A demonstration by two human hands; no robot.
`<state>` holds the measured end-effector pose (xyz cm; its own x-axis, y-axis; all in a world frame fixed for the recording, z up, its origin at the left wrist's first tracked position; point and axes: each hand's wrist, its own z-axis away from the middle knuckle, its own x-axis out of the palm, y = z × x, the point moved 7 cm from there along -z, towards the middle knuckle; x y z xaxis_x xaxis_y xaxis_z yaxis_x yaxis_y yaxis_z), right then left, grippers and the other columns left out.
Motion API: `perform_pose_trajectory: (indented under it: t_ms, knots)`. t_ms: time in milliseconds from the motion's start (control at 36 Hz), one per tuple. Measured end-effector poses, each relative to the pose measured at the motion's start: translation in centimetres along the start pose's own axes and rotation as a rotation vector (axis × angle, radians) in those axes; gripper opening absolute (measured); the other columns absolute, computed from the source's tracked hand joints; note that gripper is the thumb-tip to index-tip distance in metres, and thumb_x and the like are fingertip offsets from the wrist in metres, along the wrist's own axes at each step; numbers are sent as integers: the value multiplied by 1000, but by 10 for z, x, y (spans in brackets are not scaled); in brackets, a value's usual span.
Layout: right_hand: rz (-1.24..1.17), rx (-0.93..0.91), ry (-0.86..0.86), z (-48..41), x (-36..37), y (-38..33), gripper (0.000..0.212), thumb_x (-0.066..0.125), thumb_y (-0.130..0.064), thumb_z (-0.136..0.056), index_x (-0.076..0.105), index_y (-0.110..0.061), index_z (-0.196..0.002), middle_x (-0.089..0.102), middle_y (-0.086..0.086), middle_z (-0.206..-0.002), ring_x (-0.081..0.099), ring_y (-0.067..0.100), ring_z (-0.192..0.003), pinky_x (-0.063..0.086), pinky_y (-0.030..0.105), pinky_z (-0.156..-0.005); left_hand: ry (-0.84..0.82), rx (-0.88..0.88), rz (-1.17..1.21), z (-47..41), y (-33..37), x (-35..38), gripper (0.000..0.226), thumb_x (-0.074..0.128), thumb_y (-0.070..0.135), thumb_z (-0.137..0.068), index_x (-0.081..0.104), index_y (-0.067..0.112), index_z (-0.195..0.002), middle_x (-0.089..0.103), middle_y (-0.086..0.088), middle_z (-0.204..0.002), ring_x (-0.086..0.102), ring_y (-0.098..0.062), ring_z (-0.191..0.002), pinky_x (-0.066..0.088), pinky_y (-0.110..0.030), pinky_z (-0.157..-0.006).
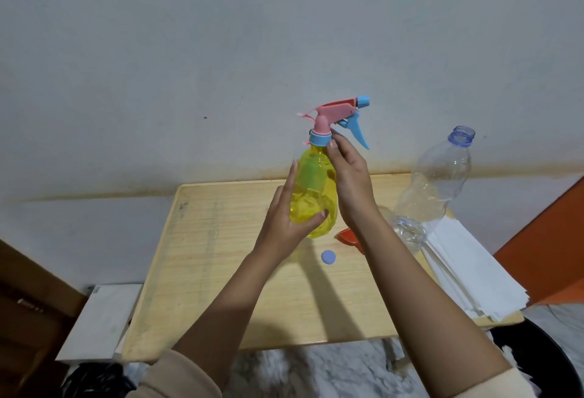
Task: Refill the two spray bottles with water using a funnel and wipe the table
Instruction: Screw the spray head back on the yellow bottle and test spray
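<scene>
A yellow spray bottle (313, 195) with a pink and blue trigger head (338, 113) is held upright above the wooden table (221, 271). My left hand (286, 217) wraps the bottle's lower body. My right hand (349, 173) pinches the blue collar (319, 138) under the trigger head with thumb and fingertips. An orange funnel (347, 237) lies on the table behind my right wrist, partly hidden. A clear, uncapped plastic water bottle (436, 185) stands at the right, and its blue cap (328, 257) lies on the table in front of the funnel.
A stack of white paper towels (467, 271) lies along the table's right edge. A white box (101, 318) sits left of the table. A dark round bin (550, 353) is at the lower right, an orange panel (543, 239) behind it. The wall stands close behind the table.
</scene>
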<state>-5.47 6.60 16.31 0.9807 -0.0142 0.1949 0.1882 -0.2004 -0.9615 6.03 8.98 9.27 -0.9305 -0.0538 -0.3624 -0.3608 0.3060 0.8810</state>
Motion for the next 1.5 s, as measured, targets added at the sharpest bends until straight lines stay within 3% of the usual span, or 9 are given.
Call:
perform_pose_trajectory:
  t_ms: [250, 417, 556, 694, 917, 1139, 1278, 1389, 1500]
  knots:
    - [-126, -10, -39, 0, -5, -8, 25, 57, -14, -92, 60, -17, -117, 67, 1, -107, 63, 14, -100, 49, 33, -92, -103, 13, 106, -1, 8, 2, 92, 70, 52, -71, 8, 63, -139, 27, 14, -154, 32, -8, -139, 37, -46, -110]
    - [-49, -7, -134, -4, -9, -10, 26, 49, -20, -96, 56, -21, -122, 68, -3, -114, 58, 16, -117, 49, 31, -98, -236, 2, 153, -5, 11, 1, 91, 73, 41, -72, 12, 67, -134, 27, 39, -141, 35, 7, -133, 39, -27, -106]
    - [-166, -9, -50, -2, -12, -6, 31, 47, -14, -97, 52, -8, -127, 68, 1, -105, 65, 13, -98, 54, 23, -81, -193, 10, 67, -6, 13, 2, 97, 75, 49, -69, 9, 62, -139, 28, 19, -150, 32, -4, -137, 38, -42, -109]
    - [-117, -41, -50, -2, -9, -7, 24, 45, -14, -98, 54, -16, -119, 68, -5, -101, 65, 9, -94, 53, 20, -78, -106, 8, -15, -3, 11, 4, 100, 77, 45, -71, 5, 61, -140, 33, 14, -143, 35, -2, -132, 36, -27, -105]
    - [-27, -68, -18, -5, -10, -4, 32, 44, -15, -98, 52, -4, -127, 67, -2, -103, 61, 20, -103, 50, 33, -90, -25, -3, -78, 2, 12, 11, 101, 75, 41, -76, -2, 57, -140, 41, 2, -136, 42, -8, -122, 41, -25, -94]
    - [10, -5, -42, -7, -8, 10, 30, 53, -24, -94, 57, -10, -120, 66, 2, -108, 61, 20, -106, 48, 35, -94, 27, -47, -163, 13, 2, 14, 96, 60, 68, -68, -12, 69, -132, 40, -4, -130, 42, -19, -124, 46, -42, -96]
    - [-33, 10, -111, -2, -5, 19, 26, 54, -25, -90, 60, -14, -112, 67, 1, -100, 61, 19, -102, 48, 39, -93, -95, -78, -70, 23, -11, 9, 97, 65, 64, -72, -10, 68, -133, 30, 14, -138, 31, 14, -125, 36, -25, -98]
    - [-143, 58, -250, 3, 4, 22, 23, 52, -25, -91, 59, -11, -109, 66, 2, -94, 59, 19, -93, 48, 34, -84, -185, -112, 143, 27, -20, -4, 110, 83, 36, -67, 2, 67, -135, 33, 27, -143, 37, 4, -132, 39, -26, -105]
    - [-137, 92, -316, 7, 17, 22, 19, 48, -25, -90, 59, -14, -102, 64, 4, -91, 59, 16, -87, 48, 30, -80, -186, -126, 167, 33, -17, -8, 112, 87, 35, -59, 12, 64, -137, 28, 43, -140, 35, 7, -133, 38, -26, -105]
